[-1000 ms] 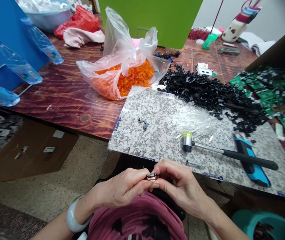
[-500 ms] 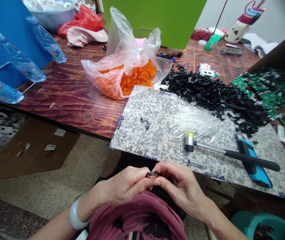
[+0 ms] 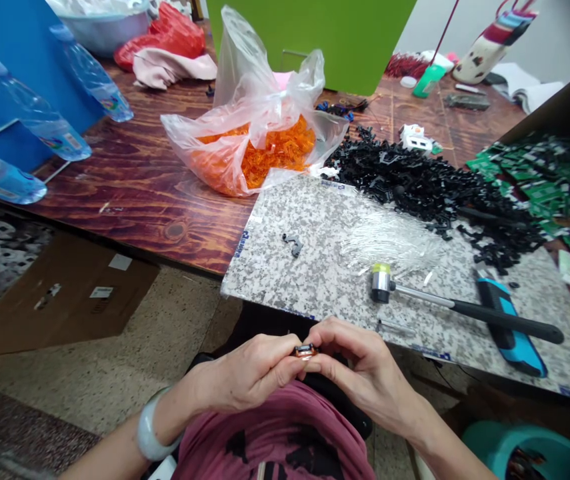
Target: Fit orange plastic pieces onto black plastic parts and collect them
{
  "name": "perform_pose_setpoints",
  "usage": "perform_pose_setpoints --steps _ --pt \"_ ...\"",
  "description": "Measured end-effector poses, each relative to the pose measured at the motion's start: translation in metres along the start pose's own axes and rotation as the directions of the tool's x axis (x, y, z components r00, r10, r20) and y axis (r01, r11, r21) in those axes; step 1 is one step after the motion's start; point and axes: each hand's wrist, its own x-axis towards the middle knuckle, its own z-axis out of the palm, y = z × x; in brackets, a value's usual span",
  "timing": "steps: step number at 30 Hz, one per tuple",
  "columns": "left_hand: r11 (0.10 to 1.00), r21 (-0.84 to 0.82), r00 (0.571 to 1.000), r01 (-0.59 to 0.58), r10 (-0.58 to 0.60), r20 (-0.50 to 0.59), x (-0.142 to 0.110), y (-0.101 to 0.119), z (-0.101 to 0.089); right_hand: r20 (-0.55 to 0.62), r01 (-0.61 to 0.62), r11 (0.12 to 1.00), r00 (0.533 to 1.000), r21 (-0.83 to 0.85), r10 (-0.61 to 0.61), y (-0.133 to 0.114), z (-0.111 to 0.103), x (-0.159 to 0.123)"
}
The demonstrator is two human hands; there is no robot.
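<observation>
Close to my lap, just off the front edge of the stone-patterned board (image 3: 269,280), both hands pinch a small black and orange plastic part (image 3: 305,351). My left hand (image 3: 249,370) grips its left end between thumb and forefinger. Its right end is between the thumb and fingers of my right hand (image 3: 357,367). Fingertips cover much of the part, so its exact kind does not show. A loose black plastic clip (image 3: 293,245) lies on the board beyond my hands. Farther right, a small hammer (image 3: 429,300) with a yellow and black head rests across a blue and black tool (image 3: 512,327).
Behind the board sits a plastic bag of orange parts (image 3: 277,153). A heap of black parts (image 3: 415,180) and a spread of thin clear strips (image 3: 389,241) cover its right side. Green circuit boards (image 3: 539,187) fill a box at right. A teal bucket (image 3: 485,443) stands below.
Both hands keep their pinch on the small part, which looks very slightly tilted. The whole view has shifted a little; nothing on the board has moved.
</observation>
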Motion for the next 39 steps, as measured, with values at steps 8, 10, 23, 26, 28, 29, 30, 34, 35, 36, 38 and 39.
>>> perform_pose_setpoints --steps 8,10,23,26,28,29,30,34,35,36,38,39 --pt "0.999 -0.031 1.0 0.019 -0.019 -0.003 0.0 -0.003 -0.002 -0.03 0.042 0.998 0.999 -0.041 -0.043 -0.001 0.002 0.003" --pt "0.997 -0.072 1.0 0.019 -0.02 -0.018 0.0 -0.004 -0.002 -0.045 0.051 0.999 0.998 -0.015 -0.051 0.0 0.003 0.004" --pt "0.813 -0.534 0.941 0.231 -0.326 -0.089 -0.001 0.001 0.001 -0.164 -0.106 0.921 0.97 0.374 0.178 0.014 0.009 0.011" --pt "0.778 -0.59 0.912 0.214 -0.375 -0.164 0.0 -0.003 0.003 -0.194 -0.076 0.949 0.971 0.306 0.14 0.015 0.01 0.012" --pt "0.766 -0.607 0.899 0.212 -0.397 -0.187 -0.001 -0.005 0.004 -0.216 -0.041 0.977 0.973 0.211 0.087 0.015 0.008 0.015" --pt "0.763 -0.611 0.893 0.21 -0.405 -0.199 -0.001 -0.006 0.004 -0.23 -0.016 0.989 0.972 0.147 0.05 0.014 0.005 0.017" --pt "0.76 -0.617 0.885 0.205 -0.413 -0.216 -0.001 -0.007 0.004 -0.244 0.011 0.997 0.97 0.073 0.007 0.013 0.002 0.02" --pt "0.73 -0.665 0.826 0.159 -0.467 -0.316 -0.003 -0.011 0.002 -0.265 0.084 0.948 0.949 -0.308 -0.171 0.011 -0.012 0.037" --pt "0.717 -0.681 0.806 0.148 -0.487 -0.337 -0.003 -0.012 0.001 -0.254 0.08 0.909 0.947 -0.408 -0.197 0.012 -0.016 0.041" --pt "0.705 -0.696 0.787 0.139 -0.505 -0.355 -0.003 -0.012 -0.001 -0.237 0.069 0.864 0.948 -0.499 -0.213 0.014 -0.019 0.045" --pt "0.687 -0.717 0.757 0.118 -0.529 -0.383 -0.003 -0.012 -0.004 -0.189 0.044 0.761 0.958 -0.647 -0.216 0.018 -0.024 0.051" --pt "0.68 -0.725 0.747 0.106 -0.536 -0.393 -0.003 -0.012 -0.006 -0.161 0.033 0.712 0.966 -0.701 -0.203 0.02 -0.027 0.054"
